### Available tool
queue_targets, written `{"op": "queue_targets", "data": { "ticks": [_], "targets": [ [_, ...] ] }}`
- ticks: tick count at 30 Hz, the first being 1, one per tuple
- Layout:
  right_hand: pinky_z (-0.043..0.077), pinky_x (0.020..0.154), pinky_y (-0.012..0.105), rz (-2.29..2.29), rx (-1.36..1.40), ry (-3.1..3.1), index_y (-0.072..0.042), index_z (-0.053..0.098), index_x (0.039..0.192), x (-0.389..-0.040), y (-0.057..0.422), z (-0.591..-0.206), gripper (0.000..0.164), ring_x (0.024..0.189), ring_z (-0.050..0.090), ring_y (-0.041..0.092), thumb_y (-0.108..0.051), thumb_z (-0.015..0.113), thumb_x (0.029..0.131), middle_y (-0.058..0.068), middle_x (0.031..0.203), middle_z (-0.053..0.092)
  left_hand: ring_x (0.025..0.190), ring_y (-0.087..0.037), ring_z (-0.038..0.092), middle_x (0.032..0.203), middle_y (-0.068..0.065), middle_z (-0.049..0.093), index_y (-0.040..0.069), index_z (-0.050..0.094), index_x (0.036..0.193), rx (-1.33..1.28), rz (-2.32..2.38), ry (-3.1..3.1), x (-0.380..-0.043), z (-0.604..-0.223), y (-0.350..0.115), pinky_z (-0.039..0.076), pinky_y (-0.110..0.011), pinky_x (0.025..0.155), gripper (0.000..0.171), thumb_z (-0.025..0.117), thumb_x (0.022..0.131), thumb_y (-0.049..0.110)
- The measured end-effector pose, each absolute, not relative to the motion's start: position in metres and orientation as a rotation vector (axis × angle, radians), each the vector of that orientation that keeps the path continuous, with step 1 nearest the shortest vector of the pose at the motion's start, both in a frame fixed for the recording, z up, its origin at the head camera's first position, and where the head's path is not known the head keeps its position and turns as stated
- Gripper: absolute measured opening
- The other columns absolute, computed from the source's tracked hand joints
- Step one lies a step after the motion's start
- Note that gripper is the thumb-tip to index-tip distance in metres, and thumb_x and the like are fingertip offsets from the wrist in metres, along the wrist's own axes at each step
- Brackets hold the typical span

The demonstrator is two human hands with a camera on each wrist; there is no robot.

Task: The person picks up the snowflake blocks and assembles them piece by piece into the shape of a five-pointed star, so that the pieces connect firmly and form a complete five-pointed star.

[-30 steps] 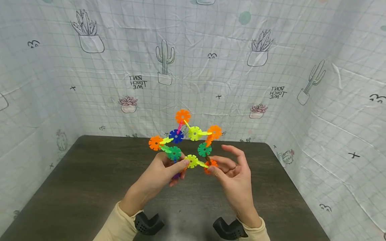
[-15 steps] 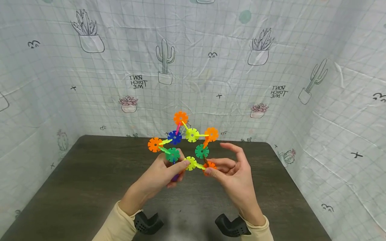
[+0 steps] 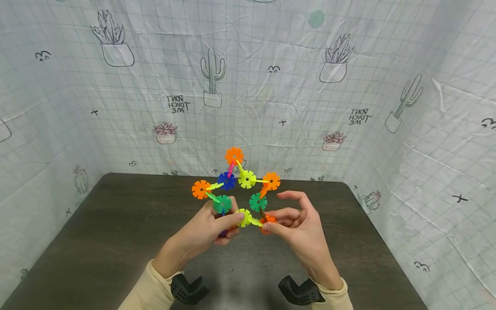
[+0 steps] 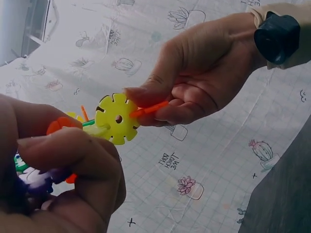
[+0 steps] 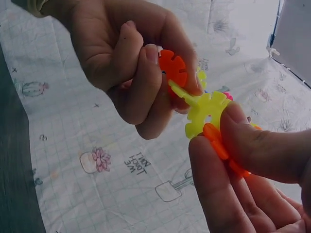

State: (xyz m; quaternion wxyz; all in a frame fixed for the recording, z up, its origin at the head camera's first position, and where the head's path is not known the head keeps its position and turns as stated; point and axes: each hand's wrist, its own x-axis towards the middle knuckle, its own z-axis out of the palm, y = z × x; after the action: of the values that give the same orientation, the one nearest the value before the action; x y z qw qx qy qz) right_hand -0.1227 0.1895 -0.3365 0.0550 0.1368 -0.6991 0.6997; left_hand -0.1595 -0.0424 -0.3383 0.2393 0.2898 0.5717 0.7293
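Note:
Slotted plastic snowflake discs, joined edge to edge, form a star-like ring held up above the table. An orange disc (image 3: 234,156) tops it, with a blue disc (image 3: 226,181) and a yellow-green disc (image 3: 247,179) below. My left hand (image 3: 207,226) grips the lower left of the ring, thumb at a yellow disc (image 3: 244,218) and fingers curled around purple and orange discs, partly hidden. With thumb and fingertips, my right hand (image 3: 300,232) pinches an orange disc (image 5: 216,141) slotted into a yellow disc (image 5: 209,114). A green disc (image 3: 258,202) sits just above those fingers.
A dark wooden table (image 3: 128,241) lies beneath the hands. Behind and at both sides hangs a pale grid-patterned cloth (image 3: 271,99) printed with cacti. Black camera mounts (image 3: 190,289) sit at both wrists.
The ring has sunk slightly in the head view, its right-hand discs dropping most. Both hands keep their hold on it, and the right hand has lowered a little.

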Motion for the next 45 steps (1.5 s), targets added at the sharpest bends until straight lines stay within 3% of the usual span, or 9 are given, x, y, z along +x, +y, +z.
{"op": "queue_targets", "data": {
  "ticks": [8,13,18,22,27,32,34,38,45],
  "targets": [
    [0.063,0.073,0.039,2.127,0.422,-2.125,-0.009,0.046,0.130,-0.121,0.186,-0.341,0.060,0.078,0.076,0.019,0.008,0.078,0.082,-0.003,0.093,0.077,0.053,-0.010,0.032,0.068,-0.003,0.040,0.006,0.042,0.085,0.793,2.003,1.503,-0.159,-0.342,-0.042,0.026,-0.020,0.045,0.026,0.054,0.106,0.015],
    [0.063,0.077,0.042,2.193,0.550,-2.117,-0.011,0.040,0.138,-0.119,0.188,-0.344,0.067,0.084,0.075,0.018,0.009,0.076,0.084,-0.001,0.099,0.072,0.052,-0.011,0.035,0.068,-0.004,0.044,0.002,0.045,0.087,0.812,1.962,1.612,-0.160,-0.343,-0.046,0.031,-0.021,0.047,0.026,0.056,0.105,0.017],
    [0.061,0.077,0.031,2.081,0.580,-2.168,-0.011,0.034,0.143,-0.119,0.196,-0.340,0.057,0.086,0.072,0.015,0.003,0.064,0.097,0.000,0.102,0.070,0.052,-0.012,0.043,0.067,-0.005,0.051,-0.001,0.050,0.090,0.845,1.880,1.747,-0.159,-0.343,-0.047,0.039,-0.022,0.051,0.028,0.061,0.103,0.021],
    [0.058,0.067,0.028,1.957,0.456,-2.125,-0.005,0.044,0.137,-0.121,0.194,-0.334,0.032,0.077,0.069,0.016,-0.007,0.051,0.106,0.001,0.099,0.069,0.053,-0.014,0.047,0.067,-0.006,0.054,0.000,0.054,0.089,0.856,1.842,1.810,-0.158,-0.344,-0.045,0.042,-0.024,0.053,0.027,0.063,0.102,0.022],
    [0.054,0.058,0.029,1.945,0.406,-2.015,0.003,0.057,0.120,-0.124,0.189,-0.331,0.020,0.067,0.063,0.019,-0.011,0.052,0.107,0.005,0.086,0.065,0.056,-0.017,0.056,0.069,-0.007,0.058,0.002,0.061,0.092,0.862,1.778,1.878,-0.155,-0.345,-0.041,0.054,-0.031,0.057,0.023,0.064,0.101,0.024],
    [0.053,0.054,0.028,1.985,0.401,-1.969,0.006,0.060,0.109,-0.128,0.190,-0.331,0.018,0.062,0.058,0.019,-0.010,0.056,0.105,0.005,0.077,0.064,0.072,-0.024,0.069,0.084,-0.012,0.067,0.005,0.067,0.108,0.818,1.705,1.961,-0.154,-0.342,-0.042,0.062,-0.041,0.071,0.025,0.066,0.100,0.029],
    [0.053,0.055,0.027,2.030,0.390,-1.940,0.006,0.061,0.108,-0.130,0.191,-0.332,0.018,0.062,0.058,0.020,-0.011,0.056,0.105,0.005,0.078,0.064,0.082,-0.024,0.071,0.099,-0.012,0.070,0.007,0.068,0.116,0.801,1.695,2.020,-0.155,-0.340,-0.045,0.061,-0.040,0.077,0.030,0.065,0.101,0.032],
    [0.053,0.056,0.026,2.091,0.368,-1.900,0.005,0.061,0.108,-0.134,0.193,-0.334,0.019,0.065,0.060,0.018,-0.013,0.057,0.105,0.004,0.079,0.063,0.091,-0.020,0.070,0.111,-0.006,0.070,0.010,0.066,0.123,0.728,1.706,2.187,-0.159,-0.334,-0.054,0.058,-0.037,0.082,0.036,0.058,0.103,0.039],
    [0.055,0.059,0.026,2.104,0.329,-1.915,0.004,0.061,0.110,-0.138,0.193,-0.335,0.020,0.067,0.061,0.017,-0.015,0.058,0.104,0.004,0.077,0.061,0.081,-0.026,0.072,0.095,-0.017,0.068,0.005,0.062,0.118,0.567,2.017,2.347,-0.164,-0.326,-0.058,0.061,-0.039,0.083,0.027,0.050,0.109,0.028]
  ]
}}
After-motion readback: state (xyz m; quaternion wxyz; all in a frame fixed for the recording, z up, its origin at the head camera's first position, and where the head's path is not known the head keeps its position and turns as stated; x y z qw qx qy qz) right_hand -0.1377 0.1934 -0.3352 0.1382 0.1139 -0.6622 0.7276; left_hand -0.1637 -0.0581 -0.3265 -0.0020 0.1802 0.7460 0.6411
